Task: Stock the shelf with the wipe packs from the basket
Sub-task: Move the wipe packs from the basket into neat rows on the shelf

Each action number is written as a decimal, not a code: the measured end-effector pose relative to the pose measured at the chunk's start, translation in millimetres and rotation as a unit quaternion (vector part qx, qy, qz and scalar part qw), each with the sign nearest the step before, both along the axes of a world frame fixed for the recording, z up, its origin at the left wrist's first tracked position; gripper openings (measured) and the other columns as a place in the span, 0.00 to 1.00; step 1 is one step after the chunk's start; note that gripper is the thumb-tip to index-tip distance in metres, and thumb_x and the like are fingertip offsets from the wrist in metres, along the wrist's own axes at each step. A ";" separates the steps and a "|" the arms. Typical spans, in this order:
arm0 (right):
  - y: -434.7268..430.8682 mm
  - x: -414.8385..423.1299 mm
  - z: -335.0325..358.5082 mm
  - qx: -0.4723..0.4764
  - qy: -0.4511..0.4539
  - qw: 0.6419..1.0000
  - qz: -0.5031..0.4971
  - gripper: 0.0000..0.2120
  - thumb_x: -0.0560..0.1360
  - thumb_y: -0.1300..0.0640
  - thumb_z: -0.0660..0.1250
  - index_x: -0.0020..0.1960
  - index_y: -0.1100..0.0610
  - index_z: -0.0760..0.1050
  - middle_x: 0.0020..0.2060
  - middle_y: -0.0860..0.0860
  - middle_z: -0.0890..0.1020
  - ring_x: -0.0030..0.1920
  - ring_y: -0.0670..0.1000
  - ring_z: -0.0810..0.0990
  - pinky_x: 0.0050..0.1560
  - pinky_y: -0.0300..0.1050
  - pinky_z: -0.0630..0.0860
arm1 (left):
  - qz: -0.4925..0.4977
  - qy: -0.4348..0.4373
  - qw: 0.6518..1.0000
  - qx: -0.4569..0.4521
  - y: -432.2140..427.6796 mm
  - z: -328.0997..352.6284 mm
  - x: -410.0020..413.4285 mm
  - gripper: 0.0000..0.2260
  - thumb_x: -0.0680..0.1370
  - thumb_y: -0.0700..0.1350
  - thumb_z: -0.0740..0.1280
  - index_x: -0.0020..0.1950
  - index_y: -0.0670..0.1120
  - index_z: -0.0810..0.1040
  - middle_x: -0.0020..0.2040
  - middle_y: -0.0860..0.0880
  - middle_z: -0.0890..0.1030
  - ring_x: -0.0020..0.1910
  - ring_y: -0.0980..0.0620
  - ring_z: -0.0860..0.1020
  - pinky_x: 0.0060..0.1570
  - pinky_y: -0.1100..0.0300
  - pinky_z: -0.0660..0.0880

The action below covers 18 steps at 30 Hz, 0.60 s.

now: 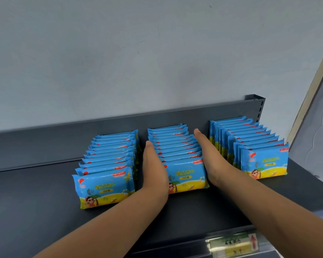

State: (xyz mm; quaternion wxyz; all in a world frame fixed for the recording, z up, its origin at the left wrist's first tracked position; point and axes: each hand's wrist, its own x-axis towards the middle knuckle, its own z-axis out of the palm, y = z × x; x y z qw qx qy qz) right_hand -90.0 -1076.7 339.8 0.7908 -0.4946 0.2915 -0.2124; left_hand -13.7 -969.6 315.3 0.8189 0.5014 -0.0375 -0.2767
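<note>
The left hand (pixel 154 172) lies flat, fingers straight and together, with its palm pressed against the left side of the middle row (pixel 186 175) of wipe packs. The right hand (pixel 210 161) mirrors it on the right side of the same row, fingers extended toward the back of the shelf (pixel 45 192). Neither hand curls around a pack; both are flat and bracket the row between them. The shelf is a dark grey metal deck and carries three rows of wipe packs. All packs stand upright on their long edge, front faces toward the camera, packed one behind another. The left row (pixel 104 187) holds about ten packs and sits nearest the front edge. The middle row holds about eleven packs, though the rearmost ones overlap too closely for an exact count. The right row (pixel 265 162) holds about ten packs and extends back to the rear panel (pixel 101 125) of the shelf. Narrow gaps separate the three rows; each hand occupies one gap. Every pack is blue with a yellow lower band and a red mark at the upper left corner. One slotted upright (pixel 255 107) stands at the right rear corner. One price label (pixel 233 245) sits in the strip along the front edge. A pale wall (pixel 138 53) rises behind the shelf.
</note>
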 end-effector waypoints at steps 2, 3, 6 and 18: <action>0.5 1.3 0.5 0.012 -0.004 1.000 -0.003 0.22 0.81 0.37 0.61 0.58 0.54 0.81 0.49 0.58 0.88 0.49 0.60 0.88 0.58 0.58 0.81 | -0.005 -0.008 1.000 0.003 -1.0 0.0 0.3 0.22 0.84 0.64 0.56 0.65 0.54 0.81 0.55 0.48 0.88 0.53 0.46 0.87 0.61 0.43 0.81; 0.6 2.3 1.2 0.019 -0.008 1.000 -0.003 0.22 0.81 0.37 0.62 0.58 0.54 0.81 0.49 0.58 0.88 0.48 0.60 0.88 0.55 0.57 0.82 | -0.008 -0.017 1.000 0.005 -1.9 -0.9 0.9 0.22 0.84 0.65 0.56 0.66 0.54 0.81 0.56 0.48 0.88 0.54 0.46 0.87 0.61 0.43 0.80; -0.5 5.0 2.4 0.033 -0.020 0.999 0.006 0.21 0.81 0.38 0.63 0.58 0.55 0.81 0.49 0.59 0.88 0.47 0.60 0.88 0.52 0.55 0.82 | -0.011 -0.053 0.998 0.013 -5.7 -2.4 3.6 0.24 0.80 0.68 0.59 0.66 0.56 0.81 0.57 0.49 0.87 0.56 0.46 0.86 0.62 0.41 0.79; -9.6 12.1 -3.9 0.052 -0.035 0.998 0.020 0.22 0.79 0.40 0.66 0.60 0.57 0.81 0.52 0.60 0.87 0.52 0.61 0.87 0.58 0.58 0.81 | -0.045 -0.011 0.999 0.003 -4.6 9.8 9.1 0.28 0.83 0.68 0.53 0.63 0.50 0.83 0.53 0.45 0.88 0.50 0.45 0.88 0.51 0.49 0.83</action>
